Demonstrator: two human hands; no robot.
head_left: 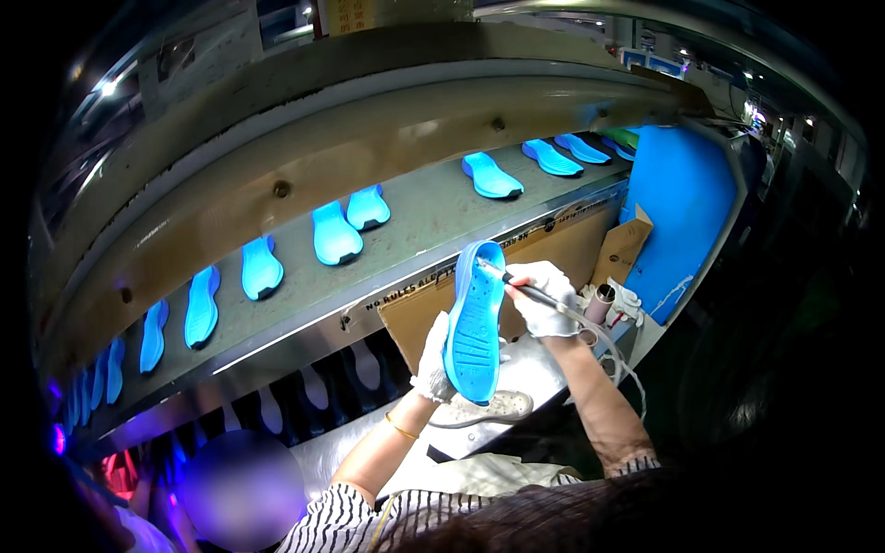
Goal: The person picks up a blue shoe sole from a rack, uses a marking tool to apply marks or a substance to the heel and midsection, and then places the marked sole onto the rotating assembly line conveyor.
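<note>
A blue shoe sole (473, 332) with a ribbed, dotted inner face stands nearly upright in front of me. My left hand (433, 361), in a white glove, grips it by its left edge. Gloved in white too, my right hand (546, 300) has its fingers closed around a slim brush-like tool (496, 271) with a dark handle. The tool's pale tip meets the sole's inner face near its upper end; exactly what the tip is made of is too small to tell. A white tube (634, 376) hangs below my right hand.
Beyond my hands runs a dark conveyor belt (410, 241) bearing several blue soles (336, 235), under a metal hood (369, 124). Cardboard (410, 323) leans on its side. To the right are a blue panel (682, 212) and a pinkish cylinder (599, 303). A perforated pale shoe-shaped piece (498, 407) lies below.
</note>
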